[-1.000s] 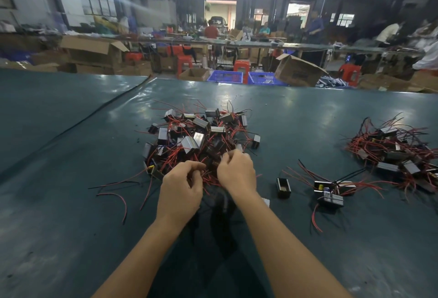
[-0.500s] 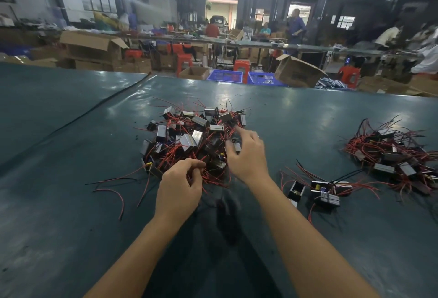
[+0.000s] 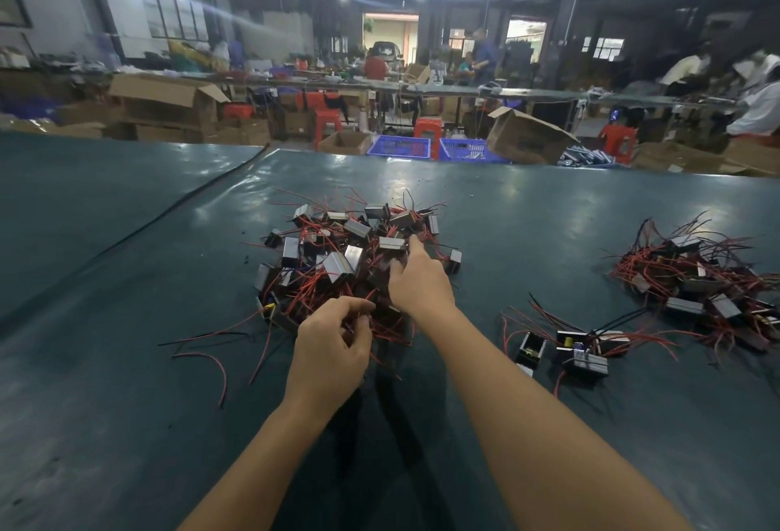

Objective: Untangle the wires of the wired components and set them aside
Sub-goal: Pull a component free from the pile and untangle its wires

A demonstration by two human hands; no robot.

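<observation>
**Inspector:** Status of the left hand (image 3: 333,349)?

**Recorder:** Fingers curled, thumb against fingertips, pinching a few red wires (image 3: 382,332) at the near edge of the tangled pile (image 3: 337,252). The pile lies directly ahead of that grip, on the dark green table (image 3: 126,425).

**Inspector:** Right hand (image 3: 418,281)?

**Recorder:** Just beyond and to the right of the left grip, over the pile's near right part. Index finger (image 3: 413,245) straight, its tip against a grey component. The other fingers bend down into the wires and are blurred. Whether they hold anything cannot be told.

**Inspector:** Anything left of the pinch?

**Recorder:** Loose wires (image 3: 211,355), red and black, trailing across the table from the pile's edge.

**Inspector:** And right of the hands?

**Recorder:** A small group (image 3: 578,351) of black components with wires, near the right forearm and apart from the pile. Well beyond it to the right, a second heap (image 3: 696,277) of the same parts, with red wires tangled.
</observation>
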